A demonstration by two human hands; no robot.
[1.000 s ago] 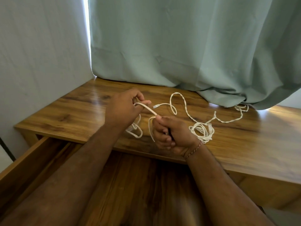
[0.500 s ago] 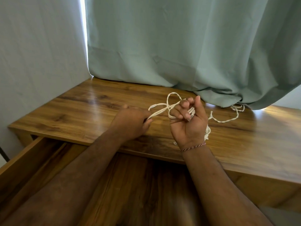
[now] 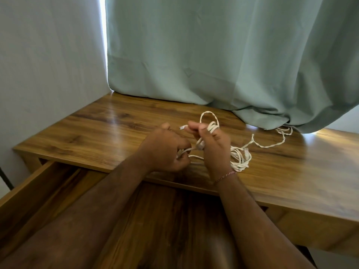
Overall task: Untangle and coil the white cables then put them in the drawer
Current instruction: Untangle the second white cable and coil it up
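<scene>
Open drawer sits at lower left, w/ nothing visible in the part that shows. Left hand is fisted over the desk edge, clenched round a few strands of the white cables; right hand just beside it, palm up, fingers curled thru several loops. Rest of the tangle lies on desk right of that hand, one twisted strand trailing under the green curtain.

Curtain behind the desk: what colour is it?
Plain pale green curtain, no pattern; the head view shows it.
</scene>
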